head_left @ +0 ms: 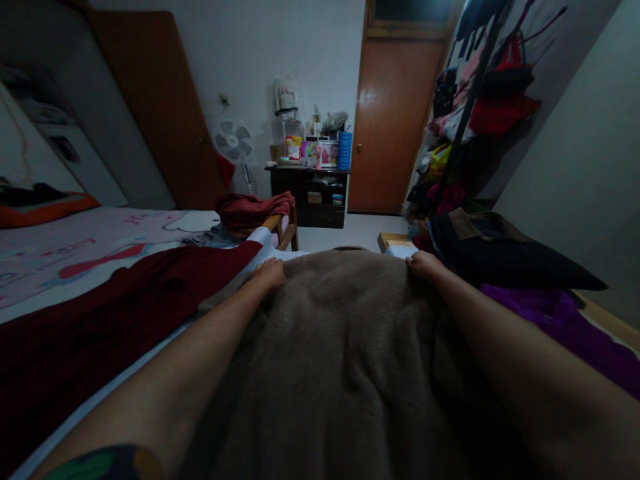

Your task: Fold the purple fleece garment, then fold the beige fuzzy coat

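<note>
A large brown fleecy cloth (325, 333) hangs in soft folds across the middle of the view; whether it is a garment or a blanket I cannot tell. My left hand (271, 273) is closed on its upper left edge. Gripping the upper right edge is my right hand (424, 265), so the cloth stretches between both fists. Both arms reach forward, and the lower part of the cloth fades into shadow. To the left, a dark red garment (125, 293) lies spread on the bed (120, 233).
Folded reddish clothes (255, 208) lie by a wooden bed rail (287, 233). On the right are a dark garment with a brown collar (515, 250) and purple cloth (555, 313). Behind stand a fan (234, 140), a dark cabinet (307, 200), a wooden door (395, 120) and a loaded clothes rack (467, 107).
</note>
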Action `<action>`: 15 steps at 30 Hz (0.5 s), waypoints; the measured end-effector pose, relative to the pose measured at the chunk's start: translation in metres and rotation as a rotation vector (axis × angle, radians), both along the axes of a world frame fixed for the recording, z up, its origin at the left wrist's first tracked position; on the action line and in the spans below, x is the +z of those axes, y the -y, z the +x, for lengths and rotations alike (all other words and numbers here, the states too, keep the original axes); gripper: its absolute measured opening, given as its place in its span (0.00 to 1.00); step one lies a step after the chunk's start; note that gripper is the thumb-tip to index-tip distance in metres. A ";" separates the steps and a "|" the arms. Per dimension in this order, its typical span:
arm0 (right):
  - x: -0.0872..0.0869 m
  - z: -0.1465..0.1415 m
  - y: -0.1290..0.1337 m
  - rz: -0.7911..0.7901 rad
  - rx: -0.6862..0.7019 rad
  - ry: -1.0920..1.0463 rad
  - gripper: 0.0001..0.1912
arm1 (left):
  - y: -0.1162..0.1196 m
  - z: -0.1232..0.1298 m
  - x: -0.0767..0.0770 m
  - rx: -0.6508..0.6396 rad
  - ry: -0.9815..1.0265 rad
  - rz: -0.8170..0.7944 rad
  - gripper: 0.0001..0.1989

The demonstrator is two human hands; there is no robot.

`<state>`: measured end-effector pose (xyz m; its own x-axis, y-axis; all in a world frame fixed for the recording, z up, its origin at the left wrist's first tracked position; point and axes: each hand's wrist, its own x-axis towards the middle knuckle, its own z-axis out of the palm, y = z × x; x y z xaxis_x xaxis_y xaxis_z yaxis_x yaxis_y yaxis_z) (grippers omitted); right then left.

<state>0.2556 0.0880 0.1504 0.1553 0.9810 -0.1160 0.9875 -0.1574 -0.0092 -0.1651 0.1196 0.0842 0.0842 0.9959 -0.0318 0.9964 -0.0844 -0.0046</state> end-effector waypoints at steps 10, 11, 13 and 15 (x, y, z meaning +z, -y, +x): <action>-0.035 -0.015 0.009 -0.105 0.083 0.080 0.36 | -0.041 0.005 -0.025 0.077 0.062 -0.070 0.30; -0.034 -0.016 0.008 -0.105 0.106 0.071 0.35 | -0.044 0.007 -0.026 0.076 0.072 -0.083 0.31; -0.030 -0.013 0.001 -0.129 0.135 0.027 0.32 | -0.048 0.009 -0.028 0.078 0.088 -0.106 0.34; -0.024 -0.007 -0.010 -0.157 0.123 -0.072 0.27 | -0.053 0.012 -0.028 0.075 0.108 -0.131 0.35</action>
<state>0.2488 0.0985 0.1266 0.0212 0.9612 -0.2750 0.9970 -0.0407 -0.0652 -0.1535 0.1725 0.0562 0.0198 0.9875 -0.1564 0.9941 -0.0027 0.1088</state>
